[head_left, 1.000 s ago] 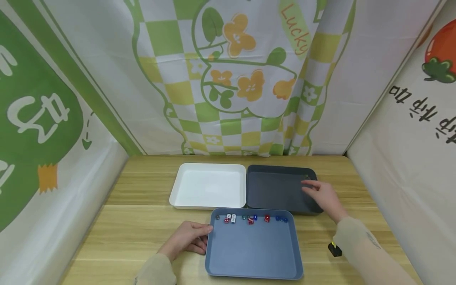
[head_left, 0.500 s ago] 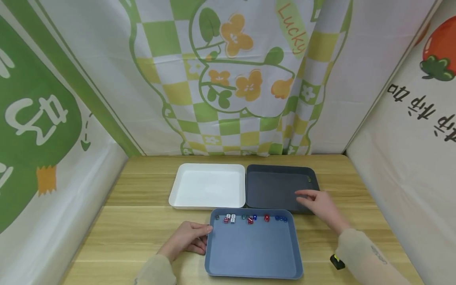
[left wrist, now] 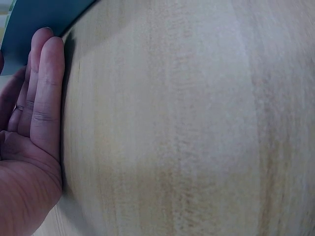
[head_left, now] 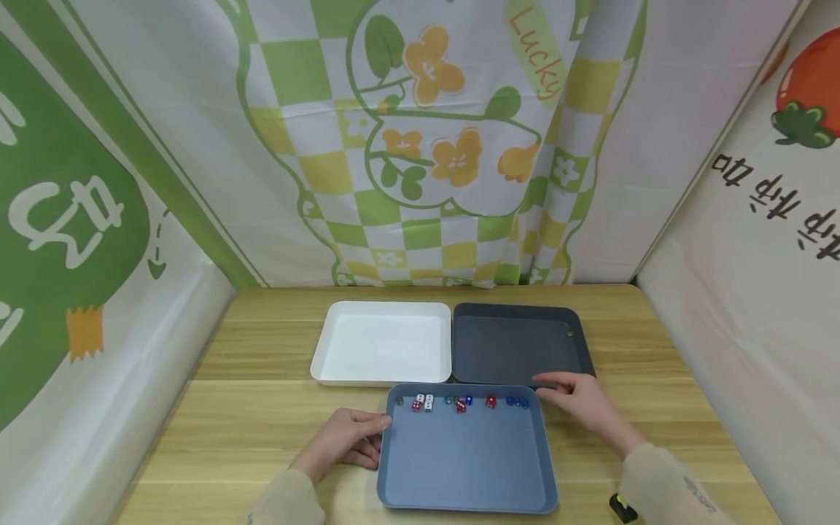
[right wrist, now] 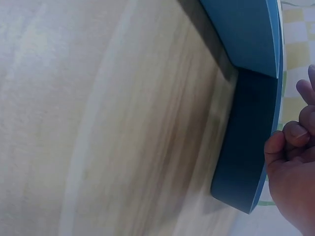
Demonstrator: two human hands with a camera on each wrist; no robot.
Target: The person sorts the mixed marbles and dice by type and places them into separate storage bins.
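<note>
My left hand [head_left: 348,440] holds the left wall of the blue-grey tray [head_left: 469,467], thumb at the rim and other fingers along the outside. In the left wrist view, the straight fingers [left wrist: 47,98] lie against that wall. Small dice line the tray's far side: white dice [head_left: 429,402], red dice [head_left: 491,402], blue dice [head_left: 518,402] and some greenish or grey ones. My right hand [head_left: 577,401] hovers by this tray's far right corner and the black tray's near edge, thumb and forefinger apart, holding nothing. A tiny yellow-green piece [head_left: 570,333] lies in the black tray [head_left: 512,350].
Behind the blue-grey tray, a white tray [head_left: 382,343] stands beside the black one on the wooden table [head_left: 262,408]. A small black-and-yellow object [head_left: 623,508] is near the right sleeve. Printed cloth [head_left: 433,248] hangs around the table's back and sides.
My right hand has drawn back from the black tray's right side toward the blue-grey tray's corner, uncovering the yellow-green piece. The left hand and dice have stayed put.
</note>
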